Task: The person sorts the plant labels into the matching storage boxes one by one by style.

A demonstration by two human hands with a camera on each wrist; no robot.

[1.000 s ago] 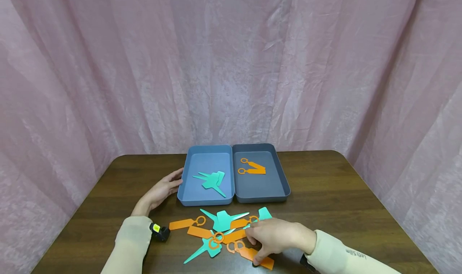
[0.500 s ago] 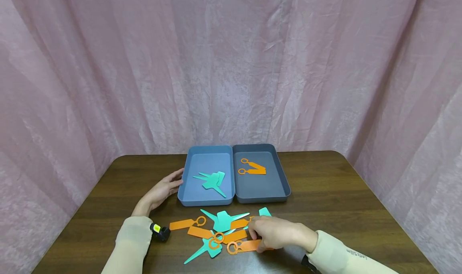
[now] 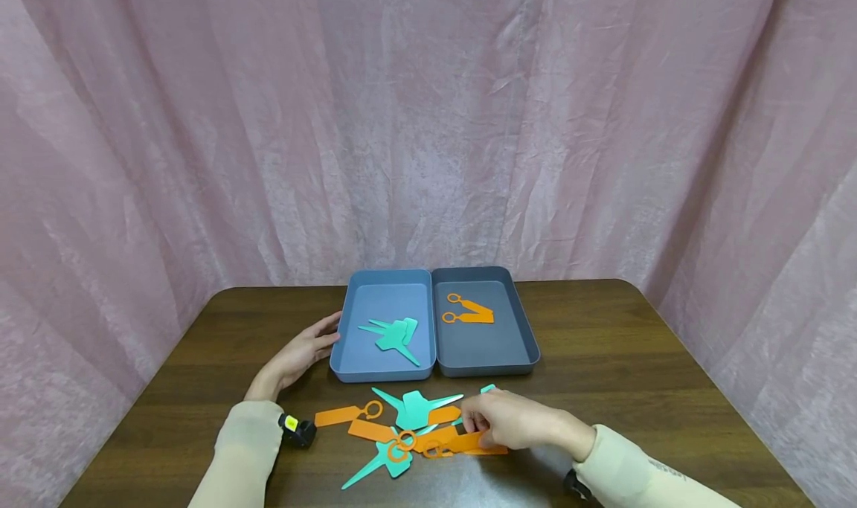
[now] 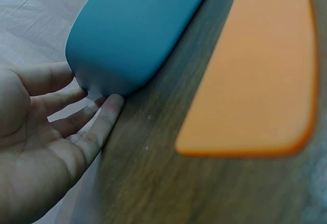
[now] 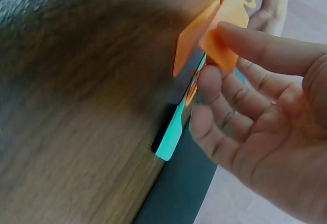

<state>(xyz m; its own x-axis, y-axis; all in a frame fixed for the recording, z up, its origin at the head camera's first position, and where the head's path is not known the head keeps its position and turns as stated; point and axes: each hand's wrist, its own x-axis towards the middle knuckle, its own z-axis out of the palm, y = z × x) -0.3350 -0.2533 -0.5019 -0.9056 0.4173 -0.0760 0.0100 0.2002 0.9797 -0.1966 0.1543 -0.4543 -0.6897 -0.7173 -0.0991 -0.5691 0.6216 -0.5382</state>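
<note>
My right hand (image 3: 518,420) pinches an orange ring-ended tag (image 5: 234,16) by its wide end, thumb on its face. The tag is lifted at that end, above another orange tag (image 5: 190,41) on the table. Beside them lie more orange tags (image 3: 335,416) and several mint-green T-shaped plant labels (image 3: 413,410), partly overlapping. One green label (image 5: 170,141) is partly hidden under my right hand. My left hand (image 3: 297,358) touches the left wall of the blue tray (image 3: 382,294) with extended fingers. A few green labels (image 3: 396,335) lie in that tray.
A dark grey tray (image 3: 485,348) stands against the blue one's right side, with two orange tags (image 3: 475,317) in it. Both trays stand on the brown wooden table (image 3: 602,359), behind the loose pile. A pink curtain (image 3: 428,121) hangs beyond the table.
My right hand has taken hold of an orange tag and raised its wide end, shifting slightly away from the near edge. The left hand and the trays stay where they were.
</note>
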